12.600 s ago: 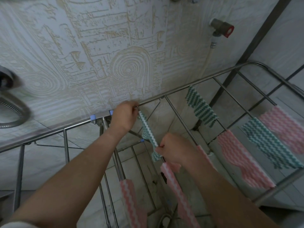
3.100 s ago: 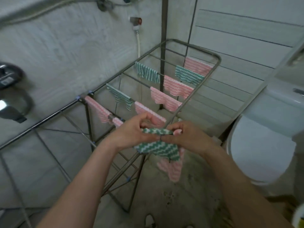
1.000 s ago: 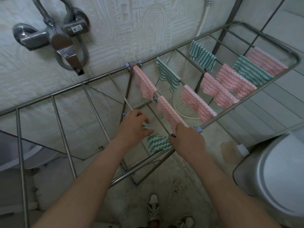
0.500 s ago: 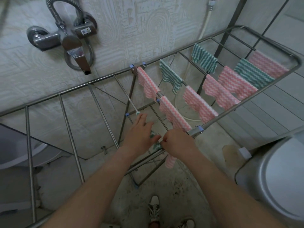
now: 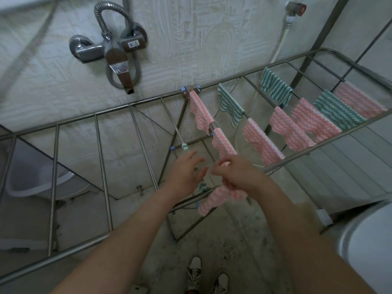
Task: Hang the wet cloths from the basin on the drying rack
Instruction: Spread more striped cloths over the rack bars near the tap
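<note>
The metal drying rack (image 5: 127, 105) stands along the wall, with several pink and green zigzag cloths hung over the rods of its right half. My left hand (image 5: 186, 171) hovers with spread fingers over a rod near the rack's middle. A green cloth (image 5: 203, 186) drapes there, mostly hidden under the hand. My right hand (image 5: 239, 175) is just to its right. Its lower fingers grip a pink cloth (image 5: 220, 198), which hangs below the hand in front of the near rail.
A chrome tap with hose (image 5: 112, 49) is on the wall at the upper left. Under the rack's left half sits a grey basin (image 5: 31, 177). A white toilet (image 5: 364, 240) is at the lower right. My shoes (image 5: 195, 272) are on the stained floor below.
My left hand has come off the green cloth and spread its fingers. My right hand has drawn slightly right, and more of the pink cloth hangs below it.
</note>
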{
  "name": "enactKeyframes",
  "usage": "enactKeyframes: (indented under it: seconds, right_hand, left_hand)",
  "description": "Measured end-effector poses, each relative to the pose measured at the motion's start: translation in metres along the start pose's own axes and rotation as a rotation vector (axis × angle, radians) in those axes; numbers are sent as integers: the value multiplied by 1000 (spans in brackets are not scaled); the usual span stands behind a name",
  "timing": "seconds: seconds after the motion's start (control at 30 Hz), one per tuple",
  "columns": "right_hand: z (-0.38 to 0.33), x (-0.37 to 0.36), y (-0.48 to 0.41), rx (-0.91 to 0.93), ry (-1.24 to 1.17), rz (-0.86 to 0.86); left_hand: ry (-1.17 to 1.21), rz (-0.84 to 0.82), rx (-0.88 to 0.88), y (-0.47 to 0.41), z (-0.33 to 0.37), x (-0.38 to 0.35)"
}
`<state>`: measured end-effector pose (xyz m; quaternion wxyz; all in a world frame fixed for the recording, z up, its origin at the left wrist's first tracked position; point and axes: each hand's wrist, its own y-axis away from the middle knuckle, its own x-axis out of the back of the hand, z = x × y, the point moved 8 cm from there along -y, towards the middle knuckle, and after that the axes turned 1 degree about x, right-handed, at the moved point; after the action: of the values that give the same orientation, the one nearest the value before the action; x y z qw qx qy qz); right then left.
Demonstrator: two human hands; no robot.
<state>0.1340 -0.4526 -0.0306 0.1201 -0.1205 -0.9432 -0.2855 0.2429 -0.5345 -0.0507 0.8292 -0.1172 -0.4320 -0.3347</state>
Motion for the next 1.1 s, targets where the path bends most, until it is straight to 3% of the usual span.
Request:
enactKeyframes:
  seconds: [0.03, 0.1, 0.17, 0.27, 0.33, 0.47, 0.53, 0.6, 0.7, 0.77, 0.87, 1.0, 1.1]
  right_hand:
    - [-8, 1, 6, 7, -183, -61]
    - [-24, 3, 15, 40, -464, -158]
    - [-37, 5, 21, 80, -638, -226]
    - [-47, 8, 24, 126, -816, -247]
    - [-48, 11, 22, 162, -827, -145]
    - [-65, 30, 19, 327, -384, 211]
    - [-76, 36, 17, 397, -193, 311]
    - [-87, 32, 8, 407, -187, 287]
    - [-101, 10, -5, 348, -449, 103]
    - [-114, -5, -13, 339, -502, 30]
    - [-134, -28, -27, 372, -456, -3]
    - [-151, -52, -52, 385, -313, 32]
    - [-159, -59, -69, 370, -256, 56]
  left_hand:
    - [213, 11, 33, 5, 8, 8]
    - [710, -183, 133, 18, 28, 4]
    - [916, -297, 110, 26, 43, 3]
    - [859, -272, 36, 27, 43, 14]
    - [896, -276, 60, 27, 41, 21]
    - [917, -175, 116, 21, 30, 46]
    - [876, -114, 126, 15, 25, 63]
    - [833, -91, 123, 9, 19, 83]
    - [767, -45, 135, -2, 6, 115]
    - [690, 20, 126, -11, -7, 134]
    - [624, 103, 81, -21, -27, 153]
    - [659, -115, -33, -23, -27, 146]
    - [690, -28, 14, -33, -39, 146]
